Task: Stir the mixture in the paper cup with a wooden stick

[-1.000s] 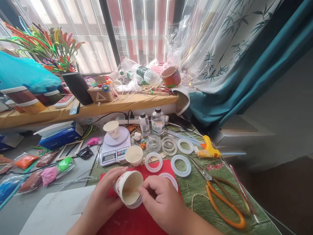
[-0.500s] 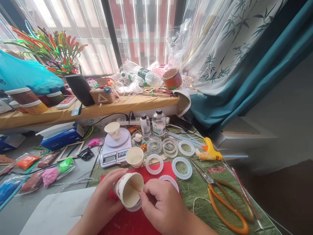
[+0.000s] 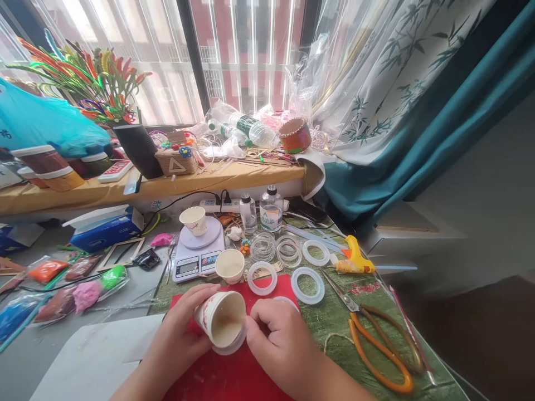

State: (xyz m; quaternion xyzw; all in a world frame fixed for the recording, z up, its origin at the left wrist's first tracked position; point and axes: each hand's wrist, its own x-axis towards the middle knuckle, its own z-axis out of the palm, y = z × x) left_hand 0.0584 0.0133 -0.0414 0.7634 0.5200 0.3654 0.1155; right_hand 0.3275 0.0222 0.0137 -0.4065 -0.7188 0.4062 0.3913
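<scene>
My left hand (image 3: 184, 328) is wrapped round a patterned paper cup (image 3: 225, 320), which is tilted with its opening toward me. A pale liquid shows inside it. Beneath the cup, the edge of a pale ring mold (image 3: 229, 349) shows over the red sheet (image 3: 225, 379). My right hand (image 3: 278, 340) is closed in a pinch at the cup's right rim; what its fingers hold is hidden. Another ring mold (image 3: 286, 302) lies partly behind my right hand.
A second paper cup (image 3: 229, 266) stands beyond the sheet, and a third (image 3: 193, 220) sits on a scale (image 3: 198, 250). Ring molds (image 3: 308, 285), bottles (image 3: 271, 210), scissors (image 3: 355, 309) and a yellow glue gun (image 3: 355, 256) lie at the right. Clay bags (image 3: 48, 270) are left.
The thin stick that showed inside the cup no longer shows. My right hand has moved slightly right, and the view has shifted a little.
</scene>
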